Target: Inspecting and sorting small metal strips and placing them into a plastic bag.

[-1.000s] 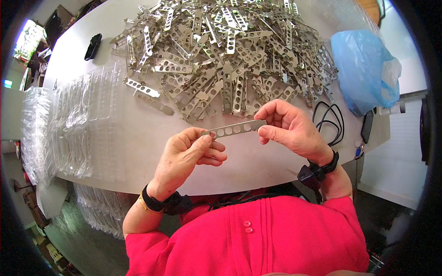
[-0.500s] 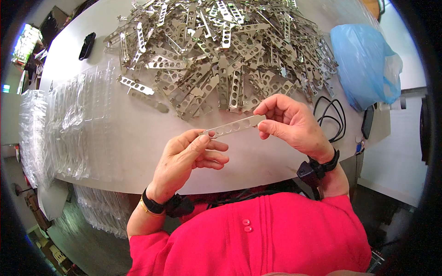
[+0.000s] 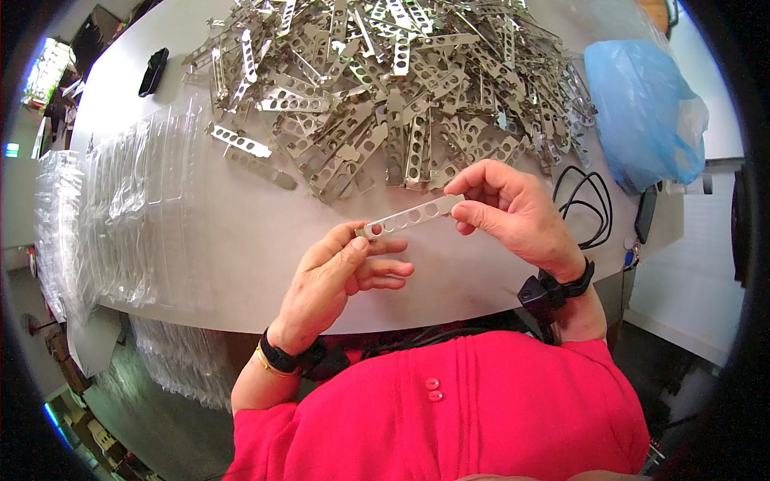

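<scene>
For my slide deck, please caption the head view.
Left grip and right grip hold a perforated metal strip before a heap of similar strips.

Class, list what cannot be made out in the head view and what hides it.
Head view: ends of the held metal strip, partly covered by left hand and right hand.
Head view: lower pieces in the metal pile, under upper ones.
Head view: the pile's far side, cut off by the top edge.
Head view: anything inside the blue bag, hidden by its plastic.
</scene>
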